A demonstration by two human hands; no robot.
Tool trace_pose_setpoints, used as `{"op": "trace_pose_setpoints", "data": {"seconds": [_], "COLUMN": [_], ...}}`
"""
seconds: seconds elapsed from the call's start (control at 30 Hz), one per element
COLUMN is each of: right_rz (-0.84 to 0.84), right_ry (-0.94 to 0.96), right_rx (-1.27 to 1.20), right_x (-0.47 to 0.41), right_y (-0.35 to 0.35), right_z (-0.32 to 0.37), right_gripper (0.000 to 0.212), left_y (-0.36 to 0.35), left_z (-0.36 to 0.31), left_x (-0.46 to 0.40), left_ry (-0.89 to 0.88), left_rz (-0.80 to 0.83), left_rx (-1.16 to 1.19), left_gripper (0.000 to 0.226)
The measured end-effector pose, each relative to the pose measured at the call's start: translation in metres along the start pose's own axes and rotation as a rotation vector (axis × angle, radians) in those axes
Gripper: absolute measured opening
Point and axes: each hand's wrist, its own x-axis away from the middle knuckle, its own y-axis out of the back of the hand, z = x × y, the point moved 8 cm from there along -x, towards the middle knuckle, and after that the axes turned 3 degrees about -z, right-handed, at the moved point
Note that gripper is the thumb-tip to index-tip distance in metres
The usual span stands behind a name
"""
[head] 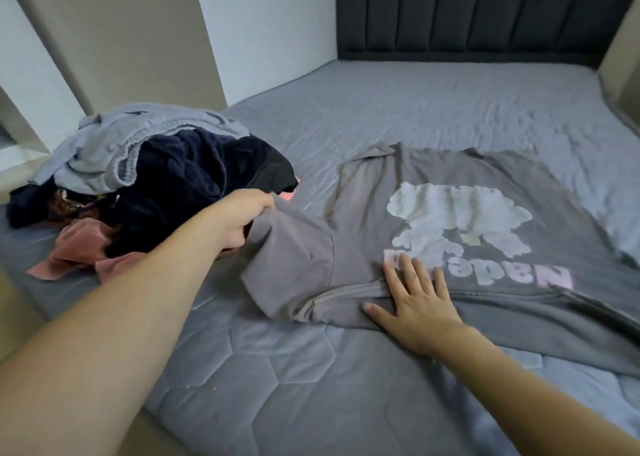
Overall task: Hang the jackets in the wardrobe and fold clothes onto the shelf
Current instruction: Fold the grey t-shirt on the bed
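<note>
Grey T-shirt (433,185) had a puffy white print, upside-down "Made"; left hand (242,220) gripped its sleeve, right hand (419,303) lay flat, fingers spread.

We see open mattress (433,102) behind the grey shirt (450,185), bare up to the dark headboard (485,12), and more bare quilting in front, between our two forearms. To the left a heap of clothes (145,178) blocks the way, lying just beside the shirt's sleeve. The shirt itself covers the middle and right. A wall (263,29) closes the far left corner.
</note>
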Motion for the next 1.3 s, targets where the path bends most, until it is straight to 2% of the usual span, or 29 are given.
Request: {"op": "trace_pose_setpoints", "data": {"seconds": [0.07, 0.13, 0.2, 0.27, 0.33, 0.37, 0.4, 0.47, 0.5, 0.6, 0.67, 0.77, 0.87, 0.93, 1.0, 1.03, 1.1, 1.2, 1.3], "right_rz": [0.016, -0.020, -0.160, -0.365, -0.432, -0.346, -0.203, 0.096, 0.159, 0.115, 0.080, 0.037, -0.003, -0.154, -0.290, -0.281, -0.158, -0.033, -0.009], "right_ry": [-0.061, -0.067, -0.086, -0.256, -0.513, -0.614, -0.685, -0.673, -0.618, -0.414, -0.354, -0.326, -0.261, -0.243, -0.206, -0.209, -0.223, -0.358, -0.596], "right_rx": [-0.056, -0.163, -0.479, -0.963, -1.397, -1.577, -1.680, -1.544, -1.394, -0.726, -0.448, -0.354, -0.452, -0.469, -0.240, -0.133, 0.008, 0.118, 0.114], "right_x": [0.007, 0.013, 0.020, 0.030, 0.038, 0.038, 0.038, 0.038, 0.037, 0.032, 0.031, 0.036, 0.041, 0.045, 0.052, 0.058, 0.075, 0.109, 0.145], "right_y": [0.001, 0.009, 0.024, 0.037, 0.035, 0.029, 0.025, 0.024, 0.026, 0.036, 0.037, 0.030, 0.028, 0.043, 0.053, 0.051, 0.038, 0.030, 0.040], "right_z": [-0.027, -0.041, -0.055, -0.084, -0.111, -0.114, -0.110, -0.097, -0.091, -0.083, -0.075, -0.071, -0.082, -0.101, -0.124, -0.139, -0.172, -0.246, -0.325], "right_gripper": [0.092, 0.085, 0.063, 0.039, 0.027, 0.026, 0.038, 0.060, 0.057, 0.040, 0.044, 0.054, 0.040, 0.027, 0.034, 0.043, 0.060, 0.072, 0.084], "left_y": [-0.040, -0.092, -0.156, -0.208, -0.226, -0.223, -0.219, -0.209, -0.204, -0.196, -0.190, -0.176, -0.186, -0.204, -0.227, -0.240, -0.253, -0.269, -0.322], "left_z": [-0.021, -0.039, -0.047, -0.045, -0.044, -0.047, -0.048, -0.040, -0.029, 0.028, 0.069, 0.101, 0.082, 0.059, 0.055, 0.064, 0.085, 0.067, 0.034], "left_x": [0.014, 0.034, 0.063, 0.091, 0.097, 0.095, 0.089, 0.074, 0.066, 0.052, 0.052, 0.060, 0.057, 0.057, 0.060, 0.064, 0.066, 0.061, 0.083], "left_ry": [0.029, 0.029, 0.042, 0.058, -0.070, -0.193, -0.303, -0.406, -0.394, -0.366, -0.454, -0.605, -0.683, -0.711, -0.677, -0.650, -0.576, -0.480, -0.633], "left_rz": [0.045, 0.075, 0.221, 0.393, 0.417, 0.355, 0.285, 0.199, 0.185, 0.248, 0.215, 0.065, 0.037, 0.036, 0.065, 0.099, 0.118, 0.097, 0.162], "left_rx": [0.087, 0.059, 0.022, -0.083, -0.365, -0.605, -0.840, -1.121, -1.166, -1.231, -1.317, -1.365, -1.367, -1.274, -1.170, -1.202, -1.354, -1.349, -1.286], "left_gripper": [0.020, 0.011, 0.010, 0.011, 0.015, 0.019, 0.023, 0.030, 0.035, 0.055, 0.060, 0.061, 0.061, 0.062, 0.065, 0.065, 0.067, 0.070, 0.065]}}
